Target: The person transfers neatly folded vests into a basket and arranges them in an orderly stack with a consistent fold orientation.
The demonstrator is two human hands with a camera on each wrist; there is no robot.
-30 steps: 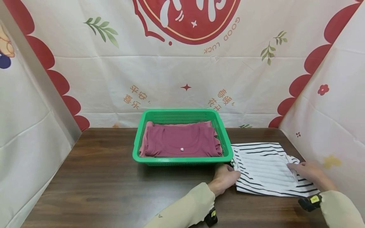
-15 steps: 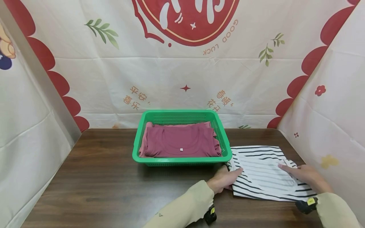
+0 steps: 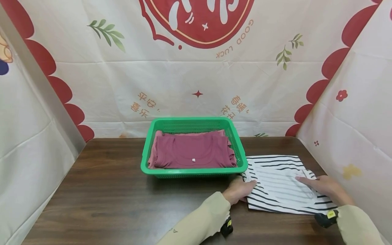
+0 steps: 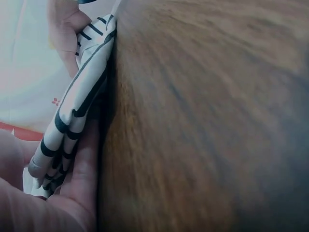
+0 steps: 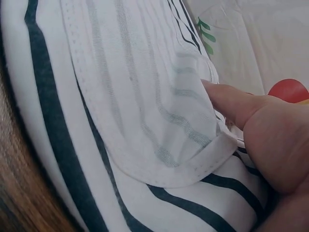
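A folded white garment (image 3: 281, 185) with dark stripes lies on the right of the table, its left corner beside the green basket. My left hand (image 3: 238, 190) grips its left edge, thumb on top; in the left wrist view the fingers (image 4: 86, 166) pass beneath the folded layers, close against the wood. At the opposite edge my right hand (image 3: 327, 189) holds the cloth, the thumb (image 5: 231, 101) lying over the neckline area and the other fingers hidden. Through the neck opening the inner side of the fabric (image 5: 140, 87) shows faint stripes.
A green plastic basket (image 3: 196, 172) stands at the middle back of the dark wooden table (image 3: 107, 197). Folded maroon and pink clothes (image 3: 193, 149) lie in it, a small white tag on top. Printed cloth walls (image 3: 171, 78) rise behind and at both sides.
My right hand has shifted left, its thumb further over the garment. My left hand's fingers have slid further under the left edge. The garment has moved slightly left.
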